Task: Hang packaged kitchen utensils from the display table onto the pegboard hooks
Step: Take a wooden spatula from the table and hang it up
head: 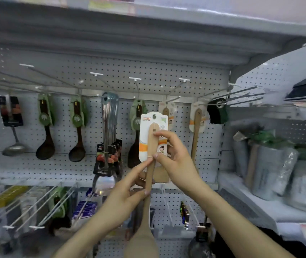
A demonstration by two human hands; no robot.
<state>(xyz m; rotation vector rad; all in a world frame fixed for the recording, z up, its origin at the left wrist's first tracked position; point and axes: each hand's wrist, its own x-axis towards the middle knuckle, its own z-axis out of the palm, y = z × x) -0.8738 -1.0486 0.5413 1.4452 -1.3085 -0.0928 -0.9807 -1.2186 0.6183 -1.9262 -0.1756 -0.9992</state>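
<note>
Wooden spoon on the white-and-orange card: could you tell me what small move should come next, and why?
Probably raise it slightly rightward: left hand and right hand hold the pale wooden spoon with its card's hole below the metal hook bearing similar carded utensils.

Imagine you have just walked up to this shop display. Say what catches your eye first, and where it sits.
The wooden spoon on its white-and-orange card stands out first, held upright at centre by the left hand and the right hand. Behind it, the pegboard carries a row of hanging utensils: dark ladles to the left and a shiny steel bunch in the middle.
</note>
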